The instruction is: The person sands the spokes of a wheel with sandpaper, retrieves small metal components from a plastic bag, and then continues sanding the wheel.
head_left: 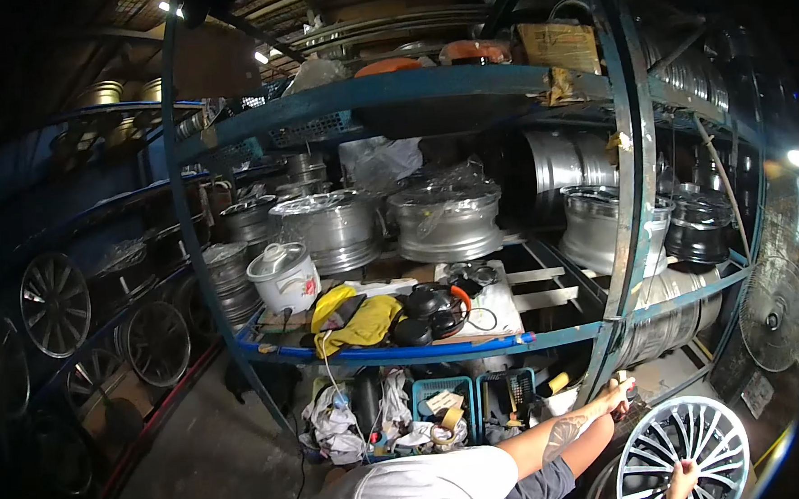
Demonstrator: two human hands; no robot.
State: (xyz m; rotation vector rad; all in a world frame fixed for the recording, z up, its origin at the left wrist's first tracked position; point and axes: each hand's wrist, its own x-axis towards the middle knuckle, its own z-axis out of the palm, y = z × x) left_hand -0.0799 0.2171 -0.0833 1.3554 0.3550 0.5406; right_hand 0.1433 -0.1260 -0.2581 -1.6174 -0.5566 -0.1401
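A silver multi-spoke alloy wheel (649, 440) stands tilted at the lower right, brightly lit. My right hand (683, 482) reaches up from the bottom edge to the wheel's centre, its fingers bent against the hub and spokes. My left arm, tattooed on the forearm, stretches away from a white sleeve (466, 476). At its end my left hand (618, 393) is closed beside the rack's front post, above the wheel. A small dark thing shows at its fingers, too small to name.
A blue steel rack (441, 351) stands in front, bearing several wheel rims (448, 224), a white lidded pot (284, 278), yellow cloth (367, 322) and black-and-orange earmuffs (439, 309). Beneath are crates (443, 387) with tape and rags. A fan (776, 316) is at right.
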